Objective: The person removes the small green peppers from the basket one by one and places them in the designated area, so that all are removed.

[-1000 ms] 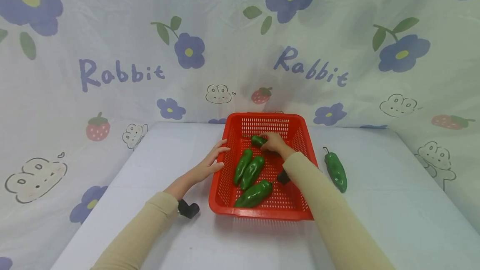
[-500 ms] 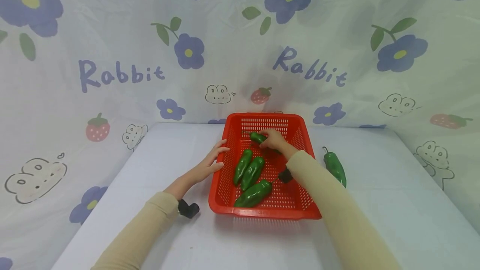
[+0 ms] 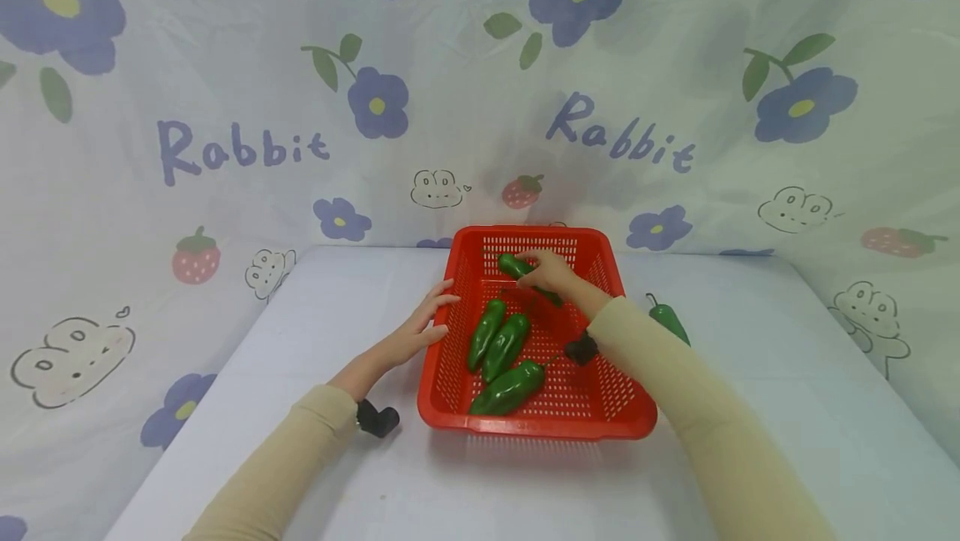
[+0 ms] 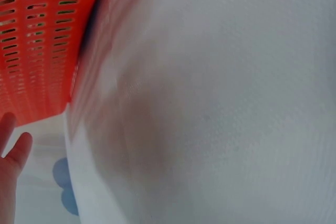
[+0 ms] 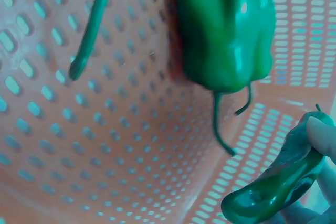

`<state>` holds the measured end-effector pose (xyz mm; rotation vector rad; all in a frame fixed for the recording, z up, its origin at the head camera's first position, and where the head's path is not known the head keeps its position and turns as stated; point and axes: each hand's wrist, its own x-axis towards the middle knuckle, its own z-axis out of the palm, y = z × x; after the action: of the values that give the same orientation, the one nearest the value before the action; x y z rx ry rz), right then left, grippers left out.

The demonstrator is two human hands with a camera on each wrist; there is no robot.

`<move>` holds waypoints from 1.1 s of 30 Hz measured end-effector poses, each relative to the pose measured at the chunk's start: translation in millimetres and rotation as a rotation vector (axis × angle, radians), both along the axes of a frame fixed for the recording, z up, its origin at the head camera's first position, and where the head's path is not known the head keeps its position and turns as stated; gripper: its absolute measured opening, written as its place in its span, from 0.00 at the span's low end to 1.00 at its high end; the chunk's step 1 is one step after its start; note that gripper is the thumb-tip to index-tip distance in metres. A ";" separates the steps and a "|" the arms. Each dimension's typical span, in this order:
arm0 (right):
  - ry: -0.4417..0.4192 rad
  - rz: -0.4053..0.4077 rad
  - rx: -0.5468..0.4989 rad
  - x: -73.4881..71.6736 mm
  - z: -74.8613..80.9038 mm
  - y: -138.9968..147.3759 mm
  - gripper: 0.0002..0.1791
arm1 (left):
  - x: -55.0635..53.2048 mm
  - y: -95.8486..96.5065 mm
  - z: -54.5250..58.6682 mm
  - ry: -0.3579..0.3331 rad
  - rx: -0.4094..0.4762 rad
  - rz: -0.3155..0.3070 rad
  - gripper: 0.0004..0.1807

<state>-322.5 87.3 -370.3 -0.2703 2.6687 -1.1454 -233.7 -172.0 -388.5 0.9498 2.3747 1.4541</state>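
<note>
My right hand (image 3: 551,271) pinches a glossy green pepper (image 3: 511,263) between thumb and fingers, inside the far half of a red perforated basket (image 3: 525,424). In the right wrist view that held pepper (image 5: 273,190) slants below the thumb, over the basket's slotted wall. My left hand (image 3: 415,331) rests against the basket's left rim with its fingers spread and fairly straight. Three other green peppers lie inside: a slim one (image 3: 486,334) at the left, one beside it (image 3: 507,347), and one (image 3: 510,388) near the front.
Outside the basket to the right, another green pepper (image 3: 667,320) lies on the white table (image 3: 345,491), partly hidden by the right sleeve (image 3: 690,383). Behind stands a patterned cloth (image 3: 480,107). A small black device (image 3: 377,420) sits at the left wrist.
The right hand has lifted its pepper slightly away from the basket floor, and more of the pepper shows now. The right forearm has shifted right, covering more of the outside pepper. The left hand stays put.
</note>
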 end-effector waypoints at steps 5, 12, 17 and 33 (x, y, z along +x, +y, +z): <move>-0.059 -0.017 -0.078 7.9 11.5 0.7 0.31 | -10.8 -3.6 -17.6 0.011 0.009 0.007 0.28; -0.126 -0.036 -0.211 9.9 24.6 4.9 0.33 | -19.7 -8.4 -30.9 0.023 0.031 0.007 0.27; -0.159 -0.055 -0.270 8.8 31.1 9.6 0.33 | -20.1 -8.2 -32.0 0.013 0.037 0.006 0.28; -0.152 -0.050 -0.311 16.0 58.3 32.2 0.36 | -19.9 -7.9 -33.4 0.023 0.046 0.002 0.27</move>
<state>-306.6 119.5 -312.0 -0.1608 2.3741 -1.5314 -253.6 -179.9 -421.9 0.9801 2.3684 1.5124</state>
